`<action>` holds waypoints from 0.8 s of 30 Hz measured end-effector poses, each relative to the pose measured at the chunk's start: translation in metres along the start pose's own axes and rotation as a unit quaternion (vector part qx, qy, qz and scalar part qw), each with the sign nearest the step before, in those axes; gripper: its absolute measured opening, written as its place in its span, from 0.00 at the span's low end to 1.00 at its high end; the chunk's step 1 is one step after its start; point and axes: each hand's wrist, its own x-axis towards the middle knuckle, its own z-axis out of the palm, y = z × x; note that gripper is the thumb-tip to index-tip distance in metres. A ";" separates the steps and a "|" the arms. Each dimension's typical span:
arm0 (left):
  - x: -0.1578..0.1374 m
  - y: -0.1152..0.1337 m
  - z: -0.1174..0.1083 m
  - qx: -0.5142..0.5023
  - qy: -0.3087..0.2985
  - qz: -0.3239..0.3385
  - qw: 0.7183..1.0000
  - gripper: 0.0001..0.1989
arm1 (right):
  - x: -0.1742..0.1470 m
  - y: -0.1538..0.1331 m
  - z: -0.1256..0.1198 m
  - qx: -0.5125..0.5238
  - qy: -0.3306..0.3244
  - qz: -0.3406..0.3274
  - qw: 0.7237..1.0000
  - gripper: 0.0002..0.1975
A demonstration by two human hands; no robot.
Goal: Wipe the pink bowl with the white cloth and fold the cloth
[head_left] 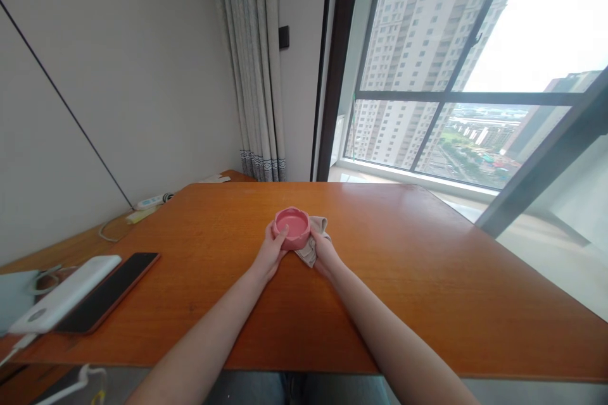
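At the near edge of the table (427,278), both bare forearms reach in over the wood, with a white cable (82,381) below that edge on the left. By the table's left side, a white power bank (66,294) lies lengthwise with a black-screened smartphone (111,291) just beside it, both well apart from the left forearm. Farther in, around the middle of the table, the two hands meet at a pink bowl (293,226) with a wavy rim. The left hand's (272,252) grip is closed on the bowl's left side, thumb over the rim and fingers round the outside. The right hand's (325,253) grip is nearly closed, pressing a beige cloth (308,254) against the bowl's right side; its fingertips are hidden. Whether the bowl touches the wood cannot be told. To the right of the hands, the wood runs broadly out to the slanting right edge; beyond the bowl, it reaches the straight far edge. Past the left edge lies a white power strip (149,202). Behind the table hangs a grey curtain (254,63), and farthest off, a window (403,96) shows a high-rise building (413,31).
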 end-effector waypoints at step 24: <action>0.011 0.004 -0.014 0.008 0.029 -0.022 0.999 0.27 | 0.013 0.023 -0.013 -0.076 -0.026 -0.039 0.996 0.17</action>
